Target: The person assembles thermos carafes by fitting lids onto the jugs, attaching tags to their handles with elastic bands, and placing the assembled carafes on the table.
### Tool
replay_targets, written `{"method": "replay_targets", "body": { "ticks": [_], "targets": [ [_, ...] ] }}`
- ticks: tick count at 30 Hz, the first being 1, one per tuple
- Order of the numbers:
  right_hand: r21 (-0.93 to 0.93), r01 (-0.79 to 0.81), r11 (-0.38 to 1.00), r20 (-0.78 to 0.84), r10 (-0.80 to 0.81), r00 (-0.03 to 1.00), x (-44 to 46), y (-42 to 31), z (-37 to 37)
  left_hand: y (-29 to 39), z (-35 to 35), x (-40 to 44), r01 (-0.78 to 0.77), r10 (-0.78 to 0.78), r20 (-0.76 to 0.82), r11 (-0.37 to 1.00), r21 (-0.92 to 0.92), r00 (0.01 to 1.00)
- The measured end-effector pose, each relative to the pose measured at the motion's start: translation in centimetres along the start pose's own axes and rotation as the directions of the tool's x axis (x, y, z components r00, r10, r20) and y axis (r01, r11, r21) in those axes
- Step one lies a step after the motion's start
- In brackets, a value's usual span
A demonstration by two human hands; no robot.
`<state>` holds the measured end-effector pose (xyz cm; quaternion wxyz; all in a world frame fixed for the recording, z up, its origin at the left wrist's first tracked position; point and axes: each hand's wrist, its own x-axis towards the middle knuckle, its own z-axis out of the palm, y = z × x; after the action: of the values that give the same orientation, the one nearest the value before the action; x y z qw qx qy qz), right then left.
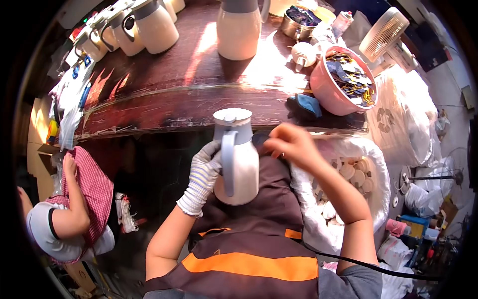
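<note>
In the head view, my left hand (203,172), in a striped white glove, is wrapped round the left side of a white and grey jug (245,172). The jug stands upright over my lap, its grey-blue handle turned toward me and its lid on top. My bare right hand (286,142) is raised just right of the jug's upper part, apart from it. Its fingers are curled together and slightly blurred; what they hold, if anything, is too small to make out.
On the dark red table (164,107) stand more jugs (154,30), a pink bowl (328,97) of tags, a metal pot (294,31) and a blue cloth (307,105). A lined basket (381,199) of round lids sits at right. A co-worker (69,219) is at far left.
</note>
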<state>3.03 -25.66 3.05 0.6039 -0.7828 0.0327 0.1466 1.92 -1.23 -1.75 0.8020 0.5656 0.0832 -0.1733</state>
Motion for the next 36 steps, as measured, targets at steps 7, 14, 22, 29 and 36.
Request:
{"method": "replay_targets", "body": {
  "ticks": [7,14,22,29,36],
  "targets": [
    [0.184,0.078,0.98,0.095,-0.097,0.991,1.8,1.2,5.2,1.5,-0.7,-0.5,0.031,-0.03,-0.007,0.974,0.226,1.0],
    [0.894,-0.038,0.446,0.051,-0.018,0.999,0.5,4.2,4.2,1.7,0.0,-0.5,0.039,-0.073,-0.182,0.982,-0.185,0.981],
    [0.699,0.142,0.701,0.145,-0.334,0.931,-0.9,-0.7,3.7,2.9,1.0,-1.5,-0.4,0.388,-0.198,0.916,-0.024,0.9],
    [0.068,0.193,0.979,0.249,-0.204,0.947,-0.9,-5.3,5.5,3.7,0.6,-2.8,-0.681,0.668,0.315,0.397,0.615,0.674],
    [-0.657,0.537,0.529,-0.044,-0.738,0.673,1.4,-3.4,3.4,3.4,2.4,-2.3,0.21,-0.204,0.128,0.977,-0.036,0.971]
  ]
}}
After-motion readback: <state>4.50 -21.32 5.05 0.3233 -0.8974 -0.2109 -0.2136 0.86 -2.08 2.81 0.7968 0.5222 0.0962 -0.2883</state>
